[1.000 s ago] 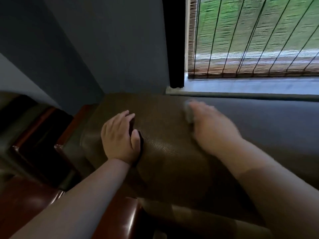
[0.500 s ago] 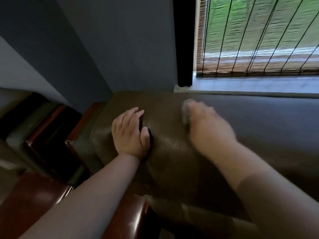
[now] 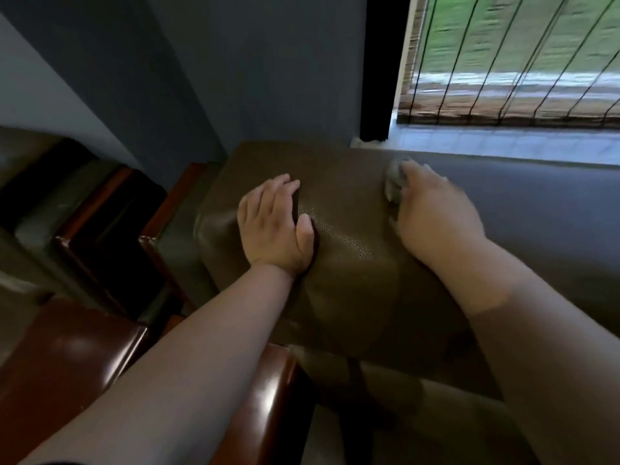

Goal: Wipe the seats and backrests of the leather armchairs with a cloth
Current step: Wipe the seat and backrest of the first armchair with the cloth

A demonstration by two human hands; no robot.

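The top of a brown leather armchair backrest (image 3: 349, 256) fills the middle of the view. My left hand (image 3: 271, 226) lies flat on its left part, fingers straight, palm pressing the leather. My right hand (image 3: 436, 219) is on the backrest's right part near the window sill and is blurred. It holds a small grey cloth (image 3: 394, 182) that sticks out past its fingertips, against the leather. Most of the cloth is hidden under the hand.
A glossy dark wooden armrest (image 3: 268, 407) runs along the bottom. Another armchair with wooden arms (image 3: 97, 236) stands at the left against the blue-grey wall (image 3: 235, 68). A window sill (image 3: 503, 146) and a bamboo blind (image 3: 516, 62) lie behind the backrest at the right.
My right hand with the cloth has slid a little back and forth along the backrest top. The left hand has stayed pressed in the same spot. The camera has shifted slightly.
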